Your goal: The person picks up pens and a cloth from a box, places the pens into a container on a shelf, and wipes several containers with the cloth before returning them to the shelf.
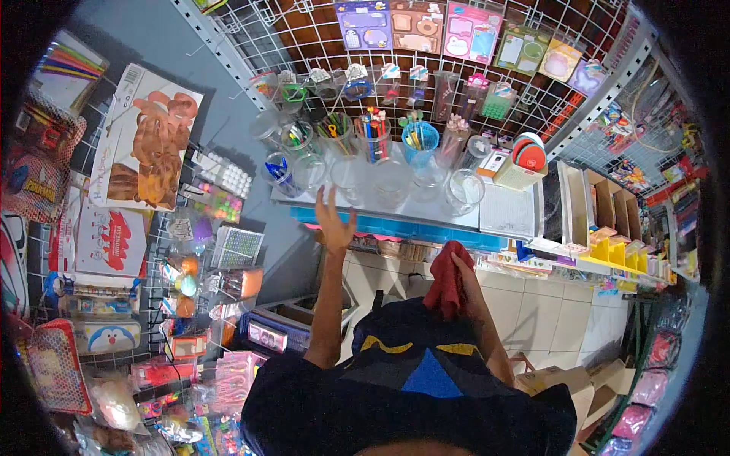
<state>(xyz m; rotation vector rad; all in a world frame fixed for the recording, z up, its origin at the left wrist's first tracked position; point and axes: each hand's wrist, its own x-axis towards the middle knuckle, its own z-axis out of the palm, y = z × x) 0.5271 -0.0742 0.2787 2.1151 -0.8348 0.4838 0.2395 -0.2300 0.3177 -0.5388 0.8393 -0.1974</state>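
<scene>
My left hand [333,222] is raised at the front edge of the white shelf [456,216], fingers spread and nothing in it. Just beyond its fingertips stand clear plastic cups [310,172], several of them in a row. My right hand [466,280] holds a crumpled red cloth [449,281] in front of my body, below the shelf edge. Behind the clear cups are containers of pens, among them a blue basket cup [420,144] and a cup of red-topped pens [373,135]. A cup with blue pens [281,173] stands at the shelf's left end.
Wire racks with hanging packets [190,273] line the left side. Notepad packs [471,30] hang on the grid behind the shelf. A box with a red round item [525,163] and yellow bins [620,254] are to the right. Cardboard boxes [566,384] sit low at the right.
</scene>
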